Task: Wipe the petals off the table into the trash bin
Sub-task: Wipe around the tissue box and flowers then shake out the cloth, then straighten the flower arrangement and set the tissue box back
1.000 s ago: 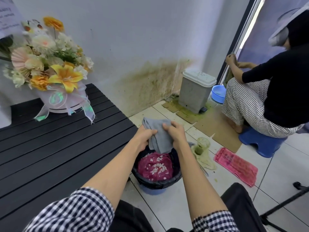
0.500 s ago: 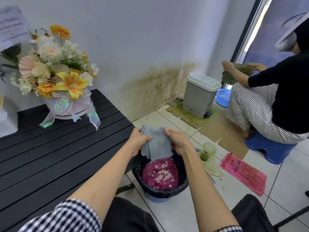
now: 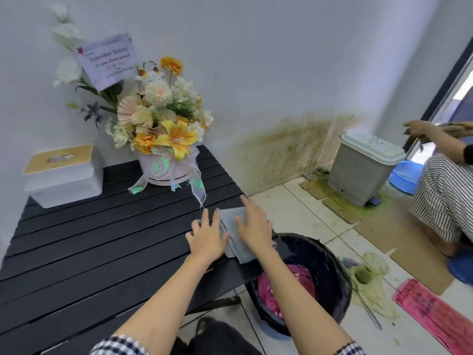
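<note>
Petals (image 3: 268, 280), small and white, lie scattered on crumpled magenta material inside the trash bin (image 3: 330, 254), a black-lined bucket standing on the tiled floor against the near right corner of the counter (image 3: 102, 239). The black slatted top itself shows no petals that can be made out. Two bare forearms in checked sleeves reach from the bottom edge toward that corner. A grey cloth (image 3: 234, 226) lies folded on the slats at the counter's right edge, one corner drooping over toward the bin. The left hand (image 3: 207, 237) rests flat on the cloth's left side, fingers spread and extended, its grip open with nothing clasped. The right hand (image 3: 253, 226) presses palm-down on the cloth's right part, fingers likewise splayed, not curled around anything.

Farther back on the counter stands a flower arrangement (image 3: 163, 129) in a white ribboned pot, with a printed card above it, and to its left a white tissue box (image 3: 64, 175) with a tan lid. On the floor to the right lie a pink cloth (image 3: 430, 311) and a greenish spill; beyond these sit a grey pedal bin (image 3: 363, 170) by the stained wall and a seated person (image 3: 445, 198) in a striped skirt.
</note>
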